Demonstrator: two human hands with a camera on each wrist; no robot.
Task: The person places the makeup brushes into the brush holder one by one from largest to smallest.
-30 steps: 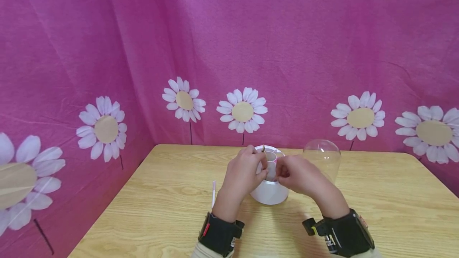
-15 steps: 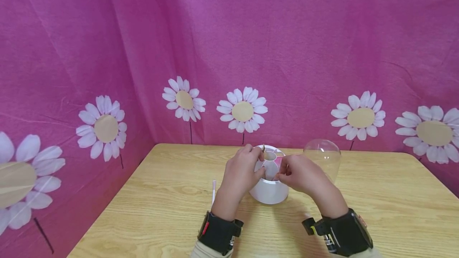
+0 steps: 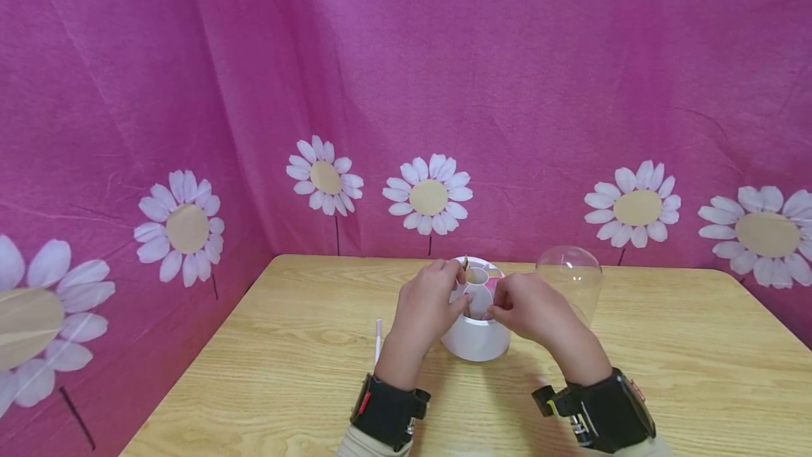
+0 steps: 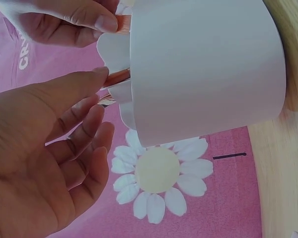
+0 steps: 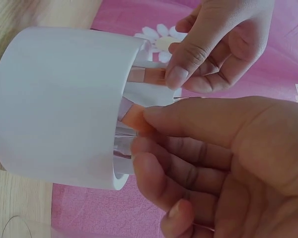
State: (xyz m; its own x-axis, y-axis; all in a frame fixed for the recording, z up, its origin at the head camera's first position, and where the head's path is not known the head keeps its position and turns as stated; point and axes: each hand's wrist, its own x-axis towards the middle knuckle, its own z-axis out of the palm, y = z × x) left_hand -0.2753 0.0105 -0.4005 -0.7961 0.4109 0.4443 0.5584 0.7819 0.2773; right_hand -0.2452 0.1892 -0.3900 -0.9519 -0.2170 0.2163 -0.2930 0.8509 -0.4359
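A white round brush holder (image 3: pixel 477 340) with inner dividers stands before me, several makeup brushes in it, heads up. My right hand (image 3: pixel 533 307) pinches an orange-haired makeup brush (image 5: pixel 134 116) between thumb and index finger, its handle hidden inside the holder. At the holder's left side, my left hand (image 3: pixel 426 305) has its thumb tip against a brown-orange brush (image 4: pixel 118 78). The other left fingers are bent loosely and lie apart from that brush in the left wrist view. Another brush tip (image 3: pixel 466 262) shows beside the left fingers.
A clear dome cover (image 3: pixel 571 277) stands on the wooden table (image 3: pixel 304 372) at the right, behind my right hand. A thin white stick with a pinkish end (image 3: pixel 378 338) lies left of my left wrist. A magenta flowered cloth (image 3: pixel 507 90) hangs behind the table.
My left thumb and fingers have spread slightly apart. My right fingertips have shifted a little toward the holder's front rim. The holder and dome stay where they were.
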